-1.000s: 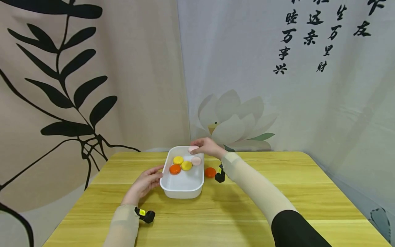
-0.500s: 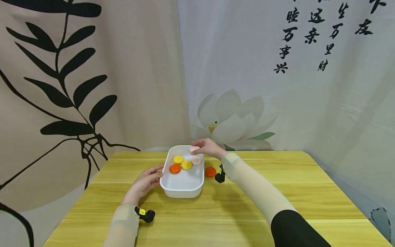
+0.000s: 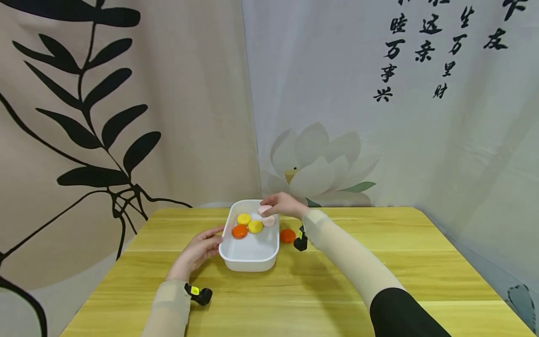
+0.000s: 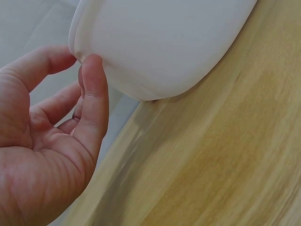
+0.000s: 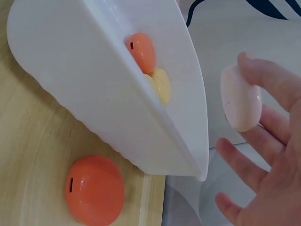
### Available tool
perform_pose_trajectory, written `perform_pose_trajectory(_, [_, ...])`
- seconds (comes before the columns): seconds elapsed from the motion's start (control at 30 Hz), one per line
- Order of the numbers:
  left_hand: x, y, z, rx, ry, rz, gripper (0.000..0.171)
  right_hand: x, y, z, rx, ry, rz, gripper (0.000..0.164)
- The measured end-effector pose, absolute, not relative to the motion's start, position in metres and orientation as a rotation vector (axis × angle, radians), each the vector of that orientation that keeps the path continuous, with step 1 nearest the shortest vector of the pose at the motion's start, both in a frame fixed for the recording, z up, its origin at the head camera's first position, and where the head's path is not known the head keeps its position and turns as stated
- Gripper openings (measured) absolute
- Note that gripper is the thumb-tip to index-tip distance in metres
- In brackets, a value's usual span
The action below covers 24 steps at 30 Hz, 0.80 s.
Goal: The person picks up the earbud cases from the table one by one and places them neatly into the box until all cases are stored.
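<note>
My right hand [image 3: 285, 206] pinches a pale pink, smooth, rounded piece [image 5: 242, 99] between thumb and fingers, over the far right corner of a white plastic box [image 3: 248, 265]. At the box's left side, my left hand [image 3: 200, 247] holds the rim with thumb and fingertips; in the left wrist view the thumb [image 4: 94, 77] lies against the wall. Inside the box are a second pink piece [image 3: 269, 221], two yellow pieces [image 3: 255, 227] and an orange piece [image 3: 239, 231]. Another orange piece [image 5: 95, 188], with a small dark slot, lies on the table beside the box's right wall.
The box stands on a wood-grain table [image 3: 358, 262] near its far edge. Behind the table hangs a curtain [image 3: 202, 117] printed with leaves, a lotus and characters. A small black camera [image 3: 301, 239] is strapped to the right wrist, another [image 3: 202, 296] to the left.
My right hand has lowered slightly with the pink piece, which now overlaps the other pink piece in the head view. My left hand and the box stay where they were.
</note>
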<state>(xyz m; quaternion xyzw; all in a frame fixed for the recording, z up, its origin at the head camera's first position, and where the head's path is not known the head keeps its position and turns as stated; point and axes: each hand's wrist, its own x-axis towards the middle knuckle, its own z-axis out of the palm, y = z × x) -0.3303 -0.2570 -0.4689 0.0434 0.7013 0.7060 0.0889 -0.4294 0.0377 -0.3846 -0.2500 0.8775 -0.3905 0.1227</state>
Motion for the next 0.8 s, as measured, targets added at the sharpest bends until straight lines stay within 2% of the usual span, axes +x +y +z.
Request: perform_pose_trajectory(0.8, [-0.3326,-0.2567,-0.4733,0.116,2.101,2.099,0.056,-0.4273,0.0353,-0.3877,-0.755,2.58,-1.0,0.049])
